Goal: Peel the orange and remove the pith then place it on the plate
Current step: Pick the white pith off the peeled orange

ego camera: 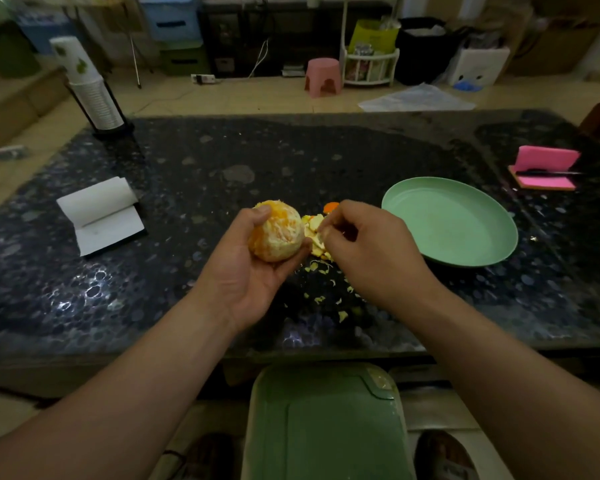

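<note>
Head view: we hold the orange [278,233] up in our left hand [246,271], above the dark speckled surface [187,161], with the thumb over its top and the fingers cupped beneath it. Its rind is off and pale pith covers most of it, with patches of orange flesh showing through. Our right hand [368,244] sits just beside the fruit with its fingers curled and the fingertips drawn together over the pile of peel [314,233]; we cannot tell whether a scrap is pinched between them. Small bits of pith and peel [329,292] lie scattered on the surface below the pile. The green plate [451,220] rests near the right hand, apart from the orange, and holds no fruit. Farther left lies an open white notepad [97,216], at the far left corner stands a stack of paper cups [90,88], and at the far right a pink pad [544,168] carries a pen [548,173].
</note>
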Available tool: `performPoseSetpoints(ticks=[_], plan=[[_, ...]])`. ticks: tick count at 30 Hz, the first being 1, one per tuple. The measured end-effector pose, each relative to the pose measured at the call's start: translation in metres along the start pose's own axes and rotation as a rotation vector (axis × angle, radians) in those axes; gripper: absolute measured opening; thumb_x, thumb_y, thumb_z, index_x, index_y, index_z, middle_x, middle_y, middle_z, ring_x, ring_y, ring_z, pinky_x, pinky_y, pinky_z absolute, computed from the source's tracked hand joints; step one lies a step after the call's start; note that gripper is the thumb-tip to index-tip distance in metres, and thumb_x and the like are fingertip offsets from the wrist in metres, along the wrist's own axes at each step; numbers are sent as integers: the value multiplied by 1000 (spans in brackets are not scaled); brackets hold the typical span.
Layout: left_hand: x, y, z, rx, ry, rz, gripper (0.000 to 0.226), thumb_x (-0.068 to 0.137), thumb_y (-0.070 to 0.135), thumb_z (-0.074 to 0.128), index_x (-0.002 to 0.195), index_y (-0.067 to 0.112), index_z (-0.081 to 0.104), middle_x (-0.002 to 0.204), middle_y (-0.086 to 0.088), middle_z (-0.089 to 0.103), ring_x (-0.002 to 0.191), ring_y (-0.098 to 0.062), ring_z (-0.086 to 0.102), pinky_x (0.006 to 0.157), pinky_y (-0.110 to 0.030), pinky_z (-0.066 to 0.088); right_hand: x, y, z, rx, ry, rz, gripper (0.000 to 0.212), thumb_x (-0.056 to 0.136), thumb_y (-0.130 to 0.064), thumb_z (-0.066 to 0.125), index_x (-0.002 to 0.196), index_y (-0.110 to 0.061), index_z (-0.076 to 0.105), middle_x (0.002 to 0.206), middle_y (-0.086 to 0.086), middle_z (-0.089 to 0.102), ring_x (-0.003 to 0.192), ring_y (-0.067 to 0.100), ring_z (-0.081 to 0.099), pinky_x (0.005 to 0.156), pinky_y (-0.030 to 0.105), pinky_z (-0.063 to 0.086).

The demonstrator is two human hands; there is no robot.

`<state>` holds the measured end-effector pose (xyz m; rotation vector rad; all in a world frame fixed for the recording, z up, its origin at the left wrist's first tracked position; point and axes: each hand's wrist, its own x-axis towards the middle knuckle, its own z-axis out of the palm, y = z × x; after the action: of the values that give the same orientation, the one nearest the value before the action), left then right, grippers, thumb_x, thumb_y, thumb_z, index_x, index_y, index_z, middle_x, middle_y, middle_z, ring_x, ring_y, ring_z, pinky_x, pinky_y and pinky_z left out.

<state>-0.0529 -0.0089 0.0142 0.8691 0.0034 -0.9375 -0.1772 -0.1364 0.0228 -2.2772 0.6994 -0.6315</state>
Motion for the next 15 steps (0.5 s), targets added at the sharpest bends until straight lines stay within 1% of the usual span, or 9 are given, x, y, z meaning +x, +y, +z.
performPoseSetpoints(ticks=[3, 5, 7, 9, 12, 14, 15], plan=[[0, 0, 0, 32, -62, 10, 36, 99, 22, 63, 132, 6, 62, 134, -22, 68, 126, -37, 68, 109, -51, 54, -5, -7, 1, 103, -17, -3, 16, 98, -20, 69, 104, -34, 67, 93, -16, 68, 83, 1, 64, 66, 17, 50], [-1, 0, 1, 69, -106, 16, 36, 102, 21, 58, 134, 4, 61, 140, -24, 66, 132, -38, 64, 111, -47, 54, -7, -10, 0, 146, 6, -28, 12, 98, -24, 72, 105, -32, 68, 91, -16, 69, 86, -1, 65, 70, 15, 53], [-1, -1, 2, 108, -129, 32, 39, 102, 21, 58, 136, 3, 58, 144, -26, 63, 137, -40, 59, 109, -46, 55, -7, -11, -1, 138, 36, -65, 11, 98, -27, 75, 108, -29, 71, 92, -16, 70, 87, 0, 66, 72, 15, 54], [0, -1, 2, 151, -127, 66, 49, 98, 21, 63, 142, 1, 53, 144, -27, 62, 136, -42, 59, 110, -49, 54, -7, -10, -3, 103, 54, -100, 12, 98, -29, 76, 109, -28, 73, 93, -16, 71, 86, 1, 67, 72, 17, 55], [1, -2, 4, 235, -72, 125, 70, 88, 24, 73, 148, 2, 47, 147, -26, 60, 133, -41, 63, 109, -55, 54, -9, -8, -5, -5, 64, -173, 11, 99, -30, 74, 110, -27, 73, 94, -15, 72, 86, 3, 67, 74, 26, 58], [0, -4, 6, 286, -42, 157, 73, 84, 25, 76, 147, 3, 48, 144, -25, 61, 125, -37, 68, 104, -53, 57, -9, -6, -3, -66, 79, -208, 11, 99, -31, 72, 109, -26, 74, 94, -13, 72, 85, 5, 66, 75, 32, 58], [0, -6, 7, 305, -30, 171, 70, 85, 23, 77, 146, 3, 48, 142, -23, 63, 119, -33, 70, 102, -50, 59, -9, -6, -3, -82, 88, -215, 10, 100, -31, 71, 108, -26, 74, 93, -12, 73, 84, 6, 66, 75, 35, 58]])
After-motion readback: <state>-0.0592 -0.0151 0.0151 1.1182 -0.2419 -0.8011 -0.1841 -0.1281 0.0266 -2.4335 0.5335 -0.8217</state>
